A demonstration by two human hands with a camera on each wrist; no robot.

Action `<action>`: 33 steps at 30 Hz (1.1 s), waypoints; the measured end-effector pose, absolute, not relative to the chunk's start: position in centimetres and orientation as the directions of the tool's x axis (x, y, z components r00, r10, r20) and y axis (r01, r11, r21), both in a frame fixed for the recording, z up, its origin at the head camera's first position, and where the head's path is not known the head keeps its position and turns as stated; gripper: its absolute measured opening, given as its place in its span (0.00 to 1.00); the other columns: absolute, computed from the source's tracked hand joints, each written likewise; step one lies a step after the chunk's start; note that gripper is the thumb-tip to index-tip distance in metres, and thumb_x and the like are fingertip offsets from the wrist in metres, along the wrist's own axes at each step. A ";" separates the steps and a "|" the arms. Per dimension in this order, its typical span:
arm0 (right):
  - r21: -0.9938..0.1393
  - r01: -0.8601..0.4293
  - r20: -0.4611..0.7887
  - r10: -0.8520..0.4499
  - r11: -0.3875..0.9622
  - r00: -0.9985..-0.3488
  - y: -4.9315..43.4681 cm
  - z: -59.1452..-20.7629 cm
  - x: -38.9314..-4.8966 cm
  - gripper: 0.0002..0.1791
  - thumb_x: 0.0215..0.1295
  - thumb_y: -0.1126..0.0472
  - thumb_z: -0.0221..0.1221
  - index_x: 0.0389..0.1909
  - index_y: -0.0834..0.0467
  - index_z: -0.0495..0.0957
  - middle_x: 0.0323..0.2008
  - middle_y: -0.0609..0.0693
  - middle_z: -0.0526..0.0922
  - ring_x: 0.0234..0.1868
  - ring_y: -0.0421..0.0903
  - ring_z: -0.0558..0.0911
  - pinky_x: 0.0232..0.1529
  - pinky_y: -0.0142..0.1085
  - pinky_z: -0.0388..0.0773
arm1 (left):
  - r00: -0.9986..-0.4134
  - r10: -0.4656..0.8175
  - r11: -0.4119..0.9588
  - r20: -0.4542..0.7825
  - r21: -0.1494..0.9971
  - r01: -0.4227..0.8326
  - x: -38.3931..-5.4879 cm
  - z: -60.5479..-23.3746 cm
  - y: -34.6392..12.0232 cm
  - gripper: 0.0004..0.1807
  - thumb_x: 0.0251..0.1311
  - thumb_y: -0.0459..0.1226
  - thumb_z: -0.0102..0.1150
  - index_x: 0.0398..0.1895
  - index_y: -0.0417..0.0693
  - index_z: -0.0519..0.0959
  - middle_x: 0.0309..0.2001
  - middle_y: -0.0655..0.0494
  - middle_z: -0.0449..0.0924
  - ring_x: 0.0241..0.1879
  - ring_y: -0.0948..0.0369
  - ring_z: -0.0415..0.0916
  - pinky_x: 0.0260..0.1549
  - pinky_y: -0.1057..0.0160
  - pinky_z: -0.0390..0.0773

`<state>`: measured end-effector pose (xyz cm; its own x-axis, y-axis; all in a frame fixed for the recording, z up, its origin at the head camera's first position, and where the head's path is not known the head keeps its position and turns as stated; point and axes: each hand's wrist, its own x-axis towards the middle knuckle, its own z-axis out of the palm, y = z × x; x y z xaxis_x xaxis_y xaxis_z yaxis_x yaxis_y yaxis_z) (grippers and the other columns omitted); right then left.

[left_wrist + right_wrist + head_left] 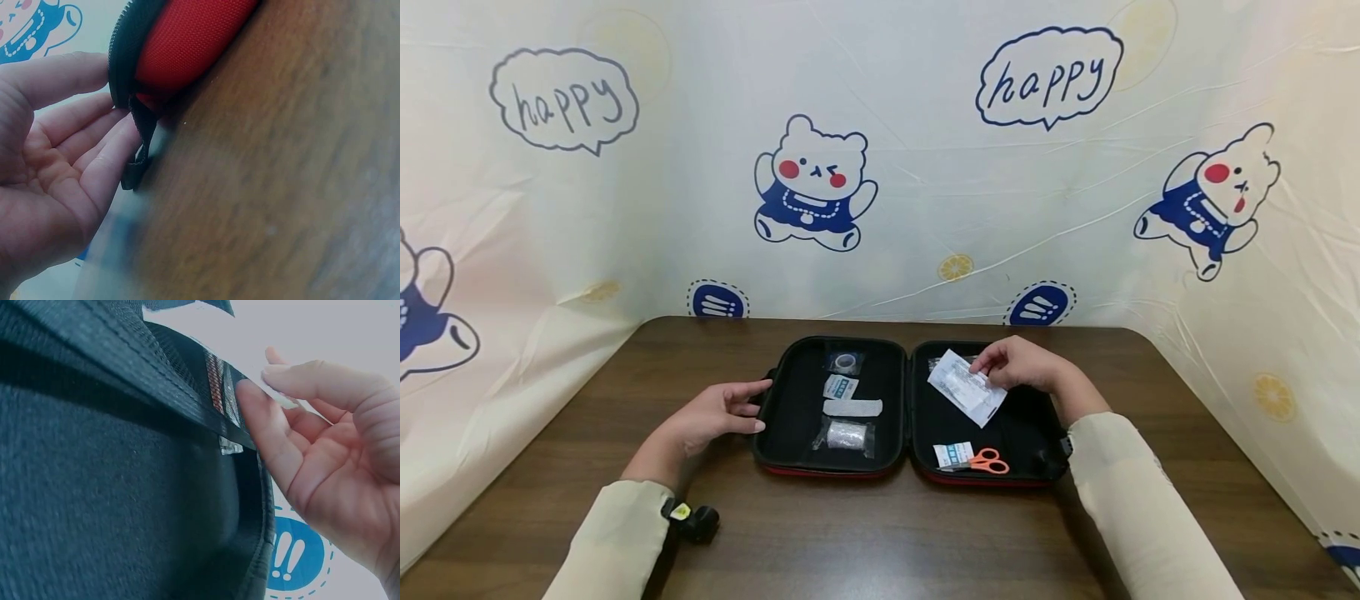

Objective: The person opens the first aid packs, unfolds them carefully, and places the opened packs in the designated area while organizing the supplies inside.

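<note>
A zippered case (892, 467), black inside and red outside, lies spread flat on the table. My right hand (1019, 364) pinches a white printed packet (967, 388) by its edge, above the case's right half; the right wrist view shows thumb and fingers on this packet (194, 322). My left hand (718, 414) touches the left rim, its fingers fairly straight, beside a black strap (145, 125). The right half also holds orange-handled scissors (989, 461) over a small packet (952, 454). In the right wrist view, a mesh pocket (169, 356) shows a clear-wrapped item (230, 447).
In the left half lie a wrapped tape roll (845, 362), a small blue-and-white packet (840, 387), a white strip (852, 407) and a wrapped white roll (846, 435). Behind the brown table (820, 542) hangs a printed curtain (925, 208).
</note>
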<state>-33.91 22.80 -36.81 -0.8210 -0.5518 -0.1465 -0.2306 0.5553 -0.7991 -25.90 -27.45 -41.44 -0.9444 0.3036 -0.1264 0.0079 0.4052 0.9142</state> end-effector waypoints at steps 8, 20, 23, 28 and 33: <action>-0.808 -0.201 -0.094 -0.457 0.554 -0.884 23.5 -36.1 -33.6 0.13 0.64 0.73 0.55 0.48 0.63 0.80 0.45 0.56 0.80 0.41 0.51 0.74 0.41 0.36 0.77 | -0.945 0.303 0.404 -0.124 0.915 0.010 -25.9 -41.4 -27.3 0.42 0.54 0.34 0.70 0.72 0.39 0.61 0.70 0.34 0.58 0.61 0.43 0.70 0.60 0.46 0.70; -0.819 -0.226 -0.024 -0.425 0.527 -0.905 24.2 -34.9 -32.0 0.15 0.68 0.73 0.48 0.52 0.64 0.77 0.52 0.61 0.76 0.48 0.55 0.72 0.50 0.42 0.72 | -0.946 0.297 0.409 -0.130 0.912 0.003 -25.8 -41.4 -27.2 0.42 0.55 0.34 0.70 0.73 0.40 0.61 0.70 0.34 0.58 0.60 0.44 0.71 0.59 0.48 0.71; -0.811 -0.239 -0.010 -0.421 0.534 -0.907 24.4 -34.9 -31.7 0.15 0.69 0.72 0.48 0.52 0.63 0.78 0.55 0.61 0.75 0.50 0.56 0.72 0.54 0.45 0.72 | -0.945 0.300 0.405 -0.128 0.914 0.005 -25.7 -41.4 -27.3 0.43 0.55 0.34 0.70 0.73 0.40 0.61 0.70 0.34 0.58 0.60 0.44 0.71 0.58 0.49 0.72; -0.791 -0.243 0.011 -0.384 0.561 -0.923 25.0 -34.9 -31.0 0.14 0.69 0.71 0.52 0.50 0.60 0.81 0.56 0.59 0.76 0.51 0.56 0.72 0.57 0.50 0.72 | -0.943 0.309 0.395 -0.122 0.919 0.010 -25.8 -41.6 -27.4 0.43 0.54 0.34 0.70 0.72 0.39 0.61 0.70 0.33 0.59 0.59 0.45 0.72 0.57 0.50 0.73; -0.789 -0.231 0.016 -0.356 0.569 -0.934 25.7 -34.7 -30.4 0.14 0.69 0.70 0.53 0.51 0.59 0.81 0.56 0.59 0.76 0.51 0.55 0.73 0.56 0.50 0.74 | -0.944 0.309 0.398 -0.118 0.917 0.015 -25.9 -41.6 -27.5 0.43 0.54 0.34 0.70 0.72 0.39 0.61 0.70 0.33 0.59 0.59 0.45 0.72 0.57 0.50 0.73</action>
